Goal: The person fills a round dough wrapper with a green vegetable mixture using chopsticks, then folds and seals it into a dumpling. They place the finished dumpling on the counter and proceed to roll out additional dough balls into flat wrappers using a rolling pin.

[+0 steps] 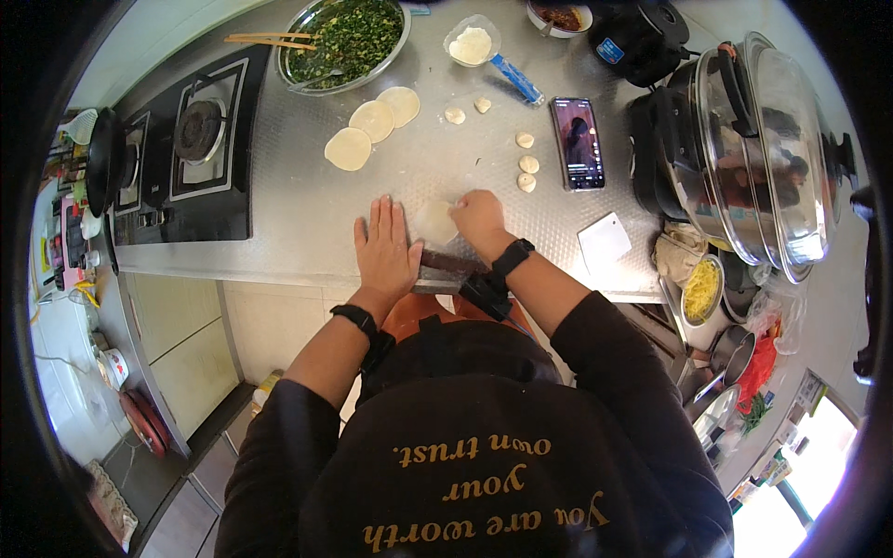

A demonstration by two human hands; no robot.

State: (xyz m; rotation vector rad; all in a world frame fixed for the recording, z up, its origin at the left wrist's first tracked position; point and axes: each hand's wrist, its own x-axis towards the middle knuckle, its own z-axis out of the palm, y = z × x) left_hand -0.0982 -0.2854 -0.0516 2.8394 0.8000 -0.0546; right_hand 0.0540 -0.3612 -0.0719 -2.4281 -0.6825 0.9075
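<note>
My left hand lies flat with its fingers extended, its palm side at the left end of a dark rolling pin. Whether the palm covers part of the pin is hidden. A thin round dough wrapper rests on the metal countertop between my hands. Curled into a loose fist, my right hand pinches that wrapper's right edge. Three rolled wrappers overlap in a row farther up. Several small dough pieces sit to the right, near a phone with its screen lit.
Chopped green filling fills a steel bowl, chopsticks across its rim. Beyond are a blue-handled scoop of flour and a bowl of sauce. A gas hob borders the left; a white scraper and steamer stand right.
</note>
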